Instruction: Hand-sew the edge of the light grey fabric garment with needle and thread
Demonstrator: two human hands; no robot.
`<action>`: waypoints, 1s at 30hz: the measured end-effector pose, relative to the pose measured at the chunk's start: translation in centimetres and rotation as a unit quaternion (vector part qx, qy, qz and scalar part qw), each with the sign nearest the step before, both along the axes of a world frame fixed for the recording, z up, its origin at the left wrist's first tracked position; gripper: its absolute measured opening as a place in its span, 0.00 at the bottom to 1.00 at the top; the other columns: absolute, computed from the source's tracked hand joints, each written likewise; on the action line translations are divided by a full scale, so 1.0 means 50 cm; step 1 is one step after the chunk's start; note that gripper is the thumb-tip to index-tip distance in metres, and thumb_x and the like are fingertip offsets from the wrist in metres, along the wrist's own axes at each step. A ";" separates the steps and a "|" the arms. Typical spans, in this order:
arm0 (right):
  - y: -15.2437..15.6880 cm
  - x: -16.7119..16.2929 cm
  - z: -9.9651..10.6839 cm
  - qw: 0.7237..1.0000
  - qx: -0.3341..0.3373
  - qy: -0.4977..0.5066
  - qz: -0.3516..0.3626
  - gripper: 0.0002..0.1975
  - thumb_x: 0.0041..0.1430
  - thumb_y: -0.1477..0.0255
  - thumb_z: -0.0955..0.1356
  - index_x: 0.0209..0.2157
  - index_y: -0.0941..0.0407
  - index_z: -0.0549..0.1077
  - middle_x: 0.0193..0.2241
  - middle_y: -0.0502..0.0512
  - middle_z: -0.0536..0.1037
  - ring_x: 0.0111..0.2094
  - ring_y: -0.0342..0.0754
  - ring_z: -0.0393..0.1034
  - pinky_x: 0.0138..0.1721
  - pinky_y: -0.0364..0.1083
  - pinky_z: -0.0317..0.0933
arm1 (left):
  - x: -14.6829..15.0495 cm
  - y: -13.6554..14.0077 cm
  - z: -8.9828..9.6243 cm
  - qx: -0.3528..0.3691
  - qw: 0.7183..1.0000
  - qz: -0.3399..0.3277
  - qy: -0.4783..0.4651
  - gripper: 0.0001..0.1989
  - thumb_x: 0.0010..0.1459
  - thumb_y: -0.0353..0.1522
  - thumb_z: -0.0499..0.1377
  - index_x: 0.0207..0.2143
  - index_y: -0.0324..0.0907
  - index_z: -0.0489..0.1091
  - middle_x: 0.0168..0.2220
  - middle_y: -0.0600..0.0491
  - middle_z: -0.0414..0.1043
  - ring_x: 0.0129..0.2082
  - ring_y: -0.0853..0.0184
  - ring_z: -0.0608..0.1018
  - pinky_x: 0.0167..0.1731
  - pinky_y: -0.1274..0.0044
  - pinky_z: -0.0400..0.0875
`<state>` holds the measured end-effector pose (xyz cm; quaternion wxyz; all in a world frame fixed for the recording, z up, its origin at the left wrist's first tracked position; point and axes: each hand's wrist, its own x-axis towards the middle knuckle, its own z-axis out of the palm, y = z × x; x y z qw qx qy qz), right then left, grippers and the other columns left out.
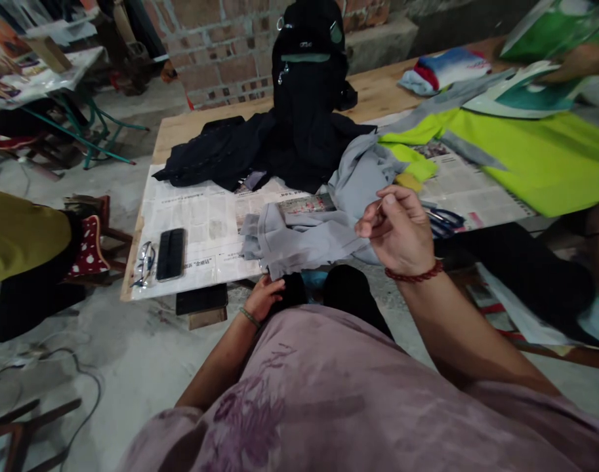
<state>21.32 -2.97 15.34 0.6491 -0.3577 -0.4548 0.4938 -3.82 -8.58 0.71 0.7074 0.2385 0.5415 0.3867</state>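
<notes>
My right hand [402, 229], with a red beaded bracelet at the wrist, is raised over the table's near edge. Its thumb and forefinger pinch a thin needle [379, 206]; any thread is too fine to make out. Behind and left of it lies a crumpled grey garment [309, 239], its near hem at the table edge. Low by that hem, above my lap, is my left hand [264, 299], its thumb apart from the fingers and nothing visible in it. Some fingertips are hard to make out. Blue-handled scissors [445, 219] lie just right of my right hand.
Newspaper covers the table [215, 216]. A phone [172, 254] and glasses [144, 263] lie at the left. Dark clothing [220, 154] and a black backpack [306, 72] are behind. At right, another person's hand [569, 65] holds an iron [525, 95] over a yellow-green garment [550, 154].
</notes>
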 end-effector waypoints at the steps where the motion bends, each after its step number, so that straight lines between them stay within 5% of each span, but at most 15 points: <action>1: -0.006 -0.002 0.007 1.000 0.002 0.001 0.001 0.11 0.55 0.60 0.66 0.34 0.51 0.64 0.21 0.43 0.69 0.17 0.38 0.65 0.21 0.41 0.63 | 0.003 0.004 0.005 -0.008 1.000 -0.001 -0.002 0.21 0.39 0.37 0.68 0.36 0.40 0.68 0.39 0.48 0.72 0.30 0.70 0.75 0.18 0.84 0.65; 5: -0.030 0.001 0.016 1.000 -0.003 0.000 0.008 0.11 0.54 0.60 0.67 0.33 0.51 0.64 0.20 0.44 0.70 0.16 0.38 0.65 0.20 0.41 0.62 | 0.008 0.005 0.019 -0.033 0.999 -0.020 0.005 0.19 0.42 0.41 0.66 0.33 0.37 0.68 0.42 0.45 0.71 0.29 0.70 0.75 0.18 0.83 0.66; 8: -0.042 0.008 0.001 0.999 -0.027 -0.004 0.028 0.11 0.53 0.61 0.68 0.33 0.52 0.65 0.19 0.44 0.69 0.15 0.38 0.64 0.20 0.41 0.62 | 0.011 0.003 0.020 -0.028 0.999 0.032 0.006 0.18 0.43 0.40 0.65 0.32 0.39 0.66 0.39 0.47 0.72 0.26 0.72 0.75 0.18 0.83 0.66; 13: -0.054 0.011 -0.064 0.994 -0.098 -0.018 0.051 0.11 0.51 0.64 0.69 0.33 0.54 0.67 0.20 0.44 0.70 0.16 0.38 0.63 0.19 0.40 0.60 | 0.016 0.007 0.008 -0.023 0.994 0.103 -0.004 0.15 0.42 0.34 0.66 0.29 0.39 0.64 0.29 0.54 0.71 0.22 0.74 0.74 0.16 0.84 0.63; 21: -0.056 -0.002 -0.160 0.980 -0.162 -0.117 0.015 0.13 0.49 0.64 0.69 0.33 0.59 0.71 0.22 0.46 0.72 0.20 0.36 0.66 0.24 0.39 0.62 | 0.020 0.016 0.014 -0.040 0.989 0.143 -0.010 0.12 0.45 0.34 0.62 0.31 0.37 0.66 0.26 0.54 0.71 0.19 0.73 0.73 0.14 0.83 0.60; 26: -0.026 0.049 -0.162 0.987 -0.132 -0.036 -0.084 0.13 0.47 0.64 0.70 0.33 0.56 0.68 0.20 0.43 0.69 0.16 0.35 0.62 0.18 0.37 0.58 | 0.020 0.019 0.016 -0.033 0.988 0.152 -0.005 0.12 0.44 0.34 0.63 0.30 0.37 0.65 0.24 0.55 0.69 0.18 0.74 0.72 0.14 0.83 0.58; 30: -0.011 0.098 -0.142 0.988 -0.115 0.034 -0.092 0.12 0.48 0.66 0.70 0.33 0.54 0.67 0.19 0.42 0.68 0.16 0.36 0.62 0.18 0.38 0.59 | 0.021 0.016 0.010 -0.018 0.990 0.141 -0.010 0.15 0.40 0.35 0.65 0.27 0.38 0.64 0.22 0.58 0.67 0.18 0.75 0.71 0.14 0.84 0.57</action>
